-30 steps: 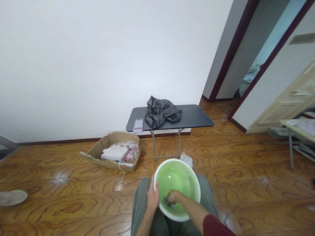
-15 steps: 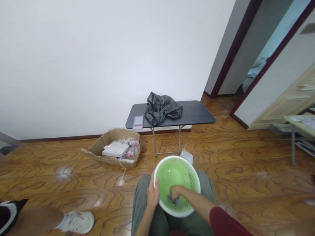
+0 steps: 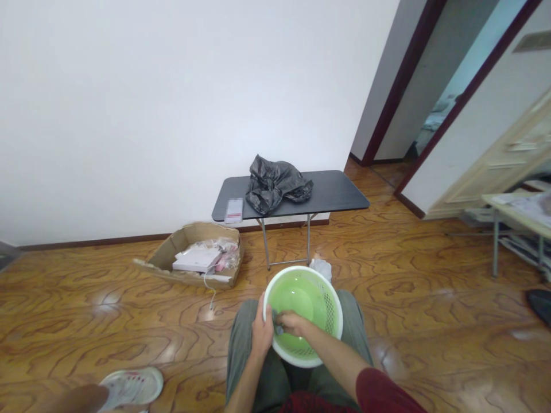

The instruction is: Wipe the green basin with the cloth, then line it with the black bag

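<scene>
A green plastic basket point(image 3: 305, 298) with a white rim and lattice sides rests on my lap, between my thighs. My left hand point(image 3: 262, 332) grips its rim on the left side, fingers outside and thumb over the edge. Inside the basket, my right hand point(image 3: 291, 323) is closed on a bluish-grey cloth point(image 3: 279, 329), pressed against the left inner wall close to my left thumb. Most of the cloth is hidden by the fingers.
Ahead stands a dark folding table point(image 3: 333, 189) bearing a crumpled black plastic bag point(image 3: 278, 186) and a label card point(image 3: 234, 210). A torn cardboard box point(image 3: 166, 261) lies left on the wooden floor. Another person's shoe point(image 3: 135, 386) shows lower left. A pale table point(image 3: 516, 209) stands right.
My right hand has moved the cloth from the basket's lower middle to its left inner wall. My left hand still holds the rim. The view has shifted slightly, and the other person's leg has drawn left.
</scene>
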A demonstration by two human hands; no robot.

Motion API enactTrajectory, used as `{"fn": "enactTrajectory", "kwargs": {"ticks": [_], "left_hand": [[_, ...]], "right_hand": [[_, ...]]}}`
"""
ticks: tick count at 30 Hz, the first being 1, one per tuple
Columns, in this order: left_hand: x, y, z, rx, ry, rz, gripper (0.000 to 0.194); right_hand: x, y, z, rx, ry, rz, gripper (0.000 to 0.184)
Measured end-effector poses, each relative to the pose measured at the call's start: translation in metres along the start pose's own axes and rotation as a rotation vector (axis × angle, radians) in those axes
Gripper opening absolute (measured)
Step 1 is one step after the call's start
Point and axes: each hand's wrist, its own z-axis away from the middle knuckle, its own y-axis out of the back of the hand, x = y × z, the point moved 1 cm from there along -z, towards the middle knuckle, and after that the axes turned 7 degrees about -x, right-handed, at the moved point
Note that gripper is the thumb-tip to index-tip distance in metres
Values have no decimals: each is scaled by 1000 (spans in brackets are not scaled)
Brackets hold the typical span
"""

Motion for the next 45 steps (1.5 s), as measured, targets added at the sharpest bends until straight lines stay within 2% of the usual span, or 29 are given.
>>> {"fn": "enactTrajectory", "kwargs": {"ticks": [2,4,5,7,9,10,12,16,18,20,23,28,31,35,38,40,43,45], "left_hand": [[-1,1,0,-6,-10,-1,55],[-1,2,0,-12,-7,0,56],[-1,2,1,-13,-6,-1,56],[1,2,1,-9,-15,-1,54],[2,1,1,0,-29,2,53],[2,1,1,6,-33,5,53],[0,-1,0,12,-31,11,52],[-6,-4,-3,-10,19,12,50],[-8,-3,-4,-8,32,10,50],[-8,-3,-4,6,16,10,49],[-6,-2,-3,10,-23,24,48],[-1,-1,-1,12,-25,26,45],[1,-1,-1,16,-14,12,44],[1,-1,0,12,-10,14,43],[1,0,1,9,-8,7,43],[2,1,1,7,-14,1,42],[3,1,1,7,6,-11,42],[3,1,0,13,35,-15,43]], "right_hand": [[-7,-5,-4,120,18,9,3],[-21,-1,-4,306,116,29,15],[-30,2,-2,386,214,62,20],[-50,9,5,465,481,197,30],[-69,9,13,432,748,405,39],[-77,7,15,368,830,521,42],[-87,-2,17,198,903,761,44],[-87,-21,12,-115,925,1134,36],[-85,-24,9,-181,945,1224,32],[-87,-20,7,-176,963,1258,31],[-102,-2,2,-68,947,1220,37],[-123,53,-5,202,780,1179,45],[-115,88,1,327,761,1130,47],[-88,122,21,524,686,1074,48],[-74,134,32,605,635,1054,48],[-75,135,32,628,606,1049,48],[-87,127,20,616,578,1032,48],[-100,113,7,560,599,1017,48]]}}
